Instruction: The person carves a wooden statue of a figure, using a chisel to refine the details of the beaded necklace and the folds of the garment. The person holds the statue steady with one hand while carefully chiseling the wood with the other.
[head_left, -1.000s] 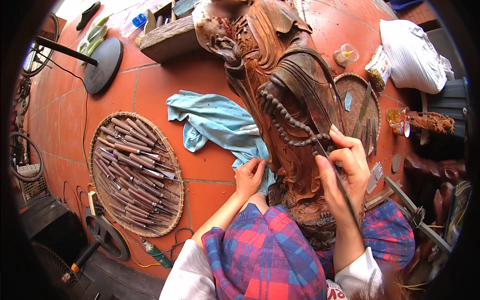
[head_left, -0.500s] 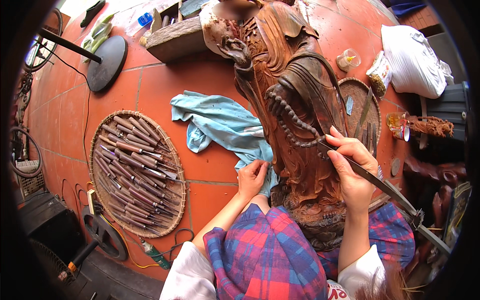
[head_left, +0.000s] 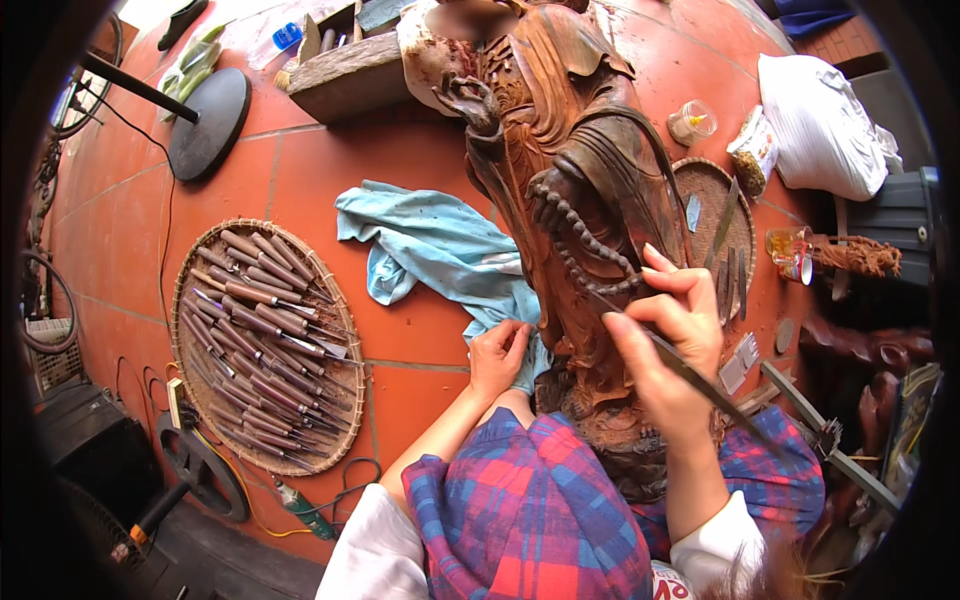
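Observation:
A dark carved wooden statue [head_left: 590, 200] in flowing robes, with a string of beads [head_left: 572, 245] hanging from its hand, lies in front of my lap. My right hand [head_left: 680, 345] holds a long flat metal file [head_left: 690, 375] between thumb and fingers. The file's tip reaches the robe just below the beads; its other end slants down over my right knee. Left of the statue, my left hand [head_left: 500, 358] rests at the lower end of a light-blue cloth [head_left: 440, 250]. Its fingers are curled together, and whatever they may hold is hidden.
At left, a round woven tray [head_left: 362, 400] carries many wooden-handled carving tools [head_left: 270, 340]. A smaller woven tray [head_left: 690, 175] with files sits beyond the statue's right side. A white sack [head_left: 820, 125], a clear jar [head_left: 692, 121] and a green rotary tool [head_left: 303, 507] lie about on red tiles.
My right hand has moved left and down with the file, whose tip has shifted from the beads to the robe below. My left hand stays by the cloth.

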